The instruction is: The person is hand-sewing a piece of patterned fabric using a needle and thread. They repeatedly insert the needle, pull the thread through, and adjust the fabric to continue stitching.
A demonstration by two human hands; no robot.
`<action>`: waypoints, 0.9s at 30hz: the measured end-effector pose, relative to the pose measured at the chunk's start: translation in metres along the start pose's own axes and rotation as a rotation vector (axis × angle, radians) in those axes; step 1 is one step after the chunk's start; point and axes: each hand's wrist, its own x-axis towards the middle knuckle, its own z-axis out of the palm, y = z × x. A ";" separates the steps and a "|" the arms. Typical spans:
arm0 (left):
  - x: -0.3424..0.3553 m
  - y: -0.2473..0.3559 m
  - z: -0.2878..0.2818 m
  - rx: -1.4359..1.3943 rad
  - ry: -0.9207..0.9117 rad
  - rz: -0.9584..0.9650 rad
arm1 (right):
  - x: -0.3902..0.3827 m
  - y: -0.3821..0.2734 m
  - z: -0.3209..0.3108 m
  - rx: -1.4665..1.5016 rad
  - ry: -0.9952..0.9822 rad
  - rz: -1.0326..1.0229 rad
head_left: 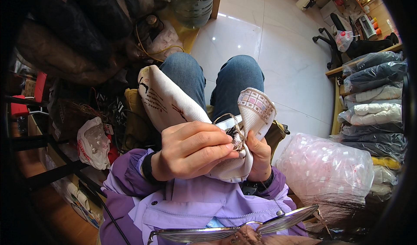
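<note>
White cross-stitch cloth [171, 98] lies bunched over my lap, with brown and dark stitching on its left part and a stitched border of pink and brown squares on its upturned right end. My right hand [259, 156] grips a gathered fold of it, thumb on top. Against the dark stitched patch beside that fold, my left hand [194, 150] is closed, its fingertips pressed together; what they pinch is hidden. A thin pale loop of thread or cord [226, 116] stands up just above the left fingertips.
A large clear bag of pinkish items [325, 167] sits at my right, below a shelf stacked with bagged garments [373, 110]. A water bottle [191, 4] stands far left of centre. To my left are a white plastic bag [93, 143] and dark racks. An office chair [343, 36] is far right.
</note>
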 end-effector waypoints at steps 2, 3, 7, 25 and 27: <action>0.000 0.000 0.000 -0.001 0.001 0.000 | 0.000 0.000 0.000 -0.001 0.004 0.012; 0.000 0.000 0.000 -0.002 0.002 0.001 | -0.001 -0.001 0.001 -0.002 0.009 0.019; 0.000 0.000 0.000 -0.009 0.006 0.000 | -0.001 0.000 0.000 0.048 -0.010 0.062; 0.026 0.006 -0.028 0.158 -0.183 0.143 | 0.001 -0.008 0.025 -0.066 0.013 0.069; 0.036 0.007 -0.030 0.209 -0.212 0.192 | 0.001 -0.008 0.028 -0.106 0.002 0.070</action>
